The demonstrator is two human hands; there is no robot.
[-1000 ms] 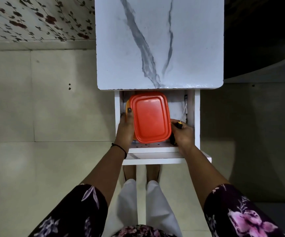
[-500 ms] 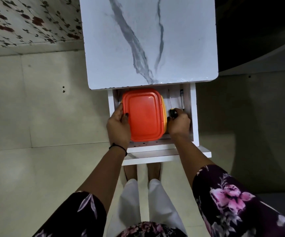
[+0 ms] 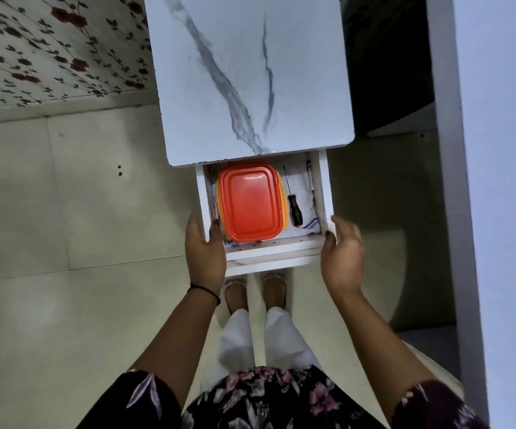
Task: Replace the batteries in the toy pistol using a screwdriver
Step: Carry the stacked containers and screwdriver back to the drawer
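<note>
Standing out from under a marble-patterned white tabletop (image 3: pixel 250 72), the open drawer (image 3: pixel 326 193) holds an orange-lidded plastic container (image 3: pixel 250 202) on its left and, just beside it on the right, a black-handled screwdriver (image 3: pixel 293 205) lying free on white cloth, tip pointing to the drawer's back. The left hand (image 3: pixel 205 249) is spread against the drawer's front left corner, its thumb inside near the container, gripping nothing; the right hand (image 3: pixel 341 252) hovers empty and loosely spread just off the front right corner, though whether it touches the wood is unclear. No toy pistol shows.
</note>
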